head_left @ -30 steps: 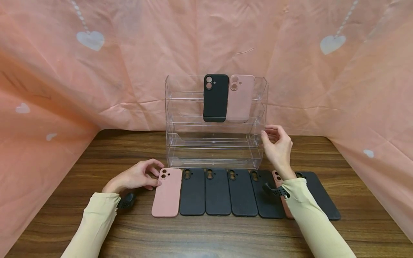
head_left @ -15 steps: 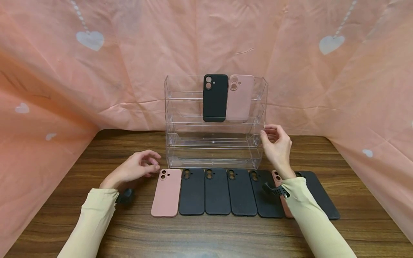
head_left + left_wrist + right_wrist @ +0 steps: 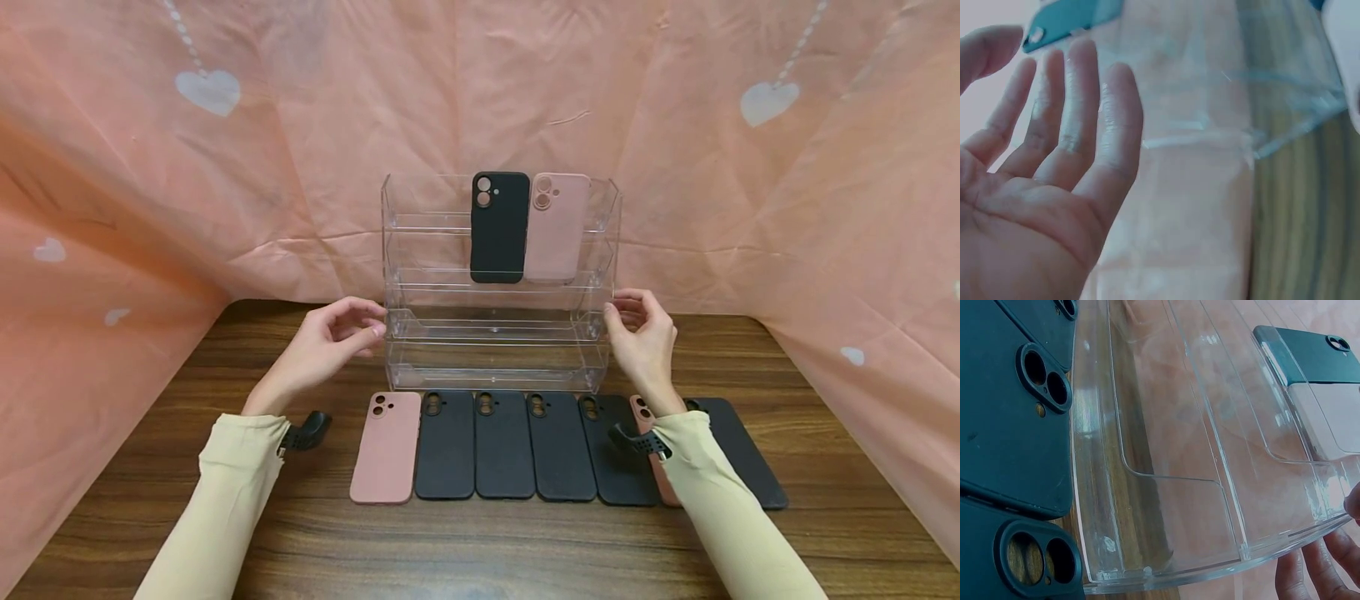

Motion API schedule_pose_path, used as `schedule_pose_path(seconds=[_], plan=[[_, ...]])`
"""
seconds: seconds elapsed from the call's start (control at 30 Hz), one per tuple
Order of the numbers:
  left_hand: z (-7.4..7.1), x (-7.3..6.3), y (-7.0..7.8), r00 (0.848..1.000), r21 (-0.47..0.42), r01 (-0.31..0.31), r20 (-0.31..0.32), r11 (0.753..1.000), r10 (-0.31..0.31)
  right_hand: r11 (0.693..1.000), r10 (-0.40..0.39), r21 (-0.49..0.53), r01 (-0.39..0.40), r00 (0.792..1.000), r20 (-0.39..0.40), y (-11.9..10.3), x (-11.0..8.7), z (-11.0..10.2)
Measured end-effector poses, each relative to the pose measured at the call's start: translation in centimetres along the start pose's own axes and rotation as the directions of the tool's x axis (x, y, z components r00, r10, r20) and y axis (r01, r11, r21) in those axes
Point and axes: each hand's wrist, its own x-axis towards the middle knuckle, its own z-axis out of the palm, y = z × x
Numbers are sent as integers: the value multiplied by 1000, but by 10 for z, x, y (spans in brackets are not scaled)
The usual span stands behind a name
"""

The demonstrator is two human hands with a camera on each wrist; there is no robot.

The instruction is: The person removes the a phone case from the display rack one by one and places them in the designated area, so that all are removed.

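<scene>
A clear tiered display rack (image 3: 495,340) stands upright at the back of the table. Upright on its upper part are a black phone case (image 3: 499,229) and a pink phone case (image 3: 557,229), side by side. My left hand (image 3: 330,340) is at the rack's left side, fingers loosely extended; whether the fingertips touch the panel is hard to tell. On the opposite side, my right hand (image 3: 645,342) holds the rack's edge, with the thumb (image 3: 1354,503) on one face of the side panel and the fingers (image 3: 1319,565) on the other.
A row of phone cases lies before the rack: a pink case (image 3: 386,450) at the left end, several black cases (image 3: 506,454), and another pink case (image 3: 643,410) partly under my right wrist. A black case (image 3: 742,454) ends the row. Pink cloth (image 3: 315,167) hangs behind.
My left hand has left the leftmost pink case and moved up and away to the rack's left side. The right hand stays at the rack's right edge.
</scene>
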Motion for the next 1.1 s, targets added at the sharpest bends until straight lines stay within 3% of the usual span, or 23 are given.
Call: schedule_pose_path(seconds=[0.17,0.4,0.7,0.93,1.1], plan=[[10,12,16,998,-60,-48,-49,997,45,1000,2,-3,-2,1000,-4,0,0,0],[23,25,27,986,-112,-122,-127,986,108,1000,5,-6,-5,1000,-1,0,1,-1],[42,49,45,952,-128,-227,-239,965,192,1000,-2,-10,2,1000,-8,1,1,0],[57,71,57,911,-43,-314,-295,948,288,1000,-9,-11,9,1000,-19,3,2,1],[66,85,62,904,-45,-325,-309,945,296,1000,-7,-13,7,1000,-13,2,2,1]])
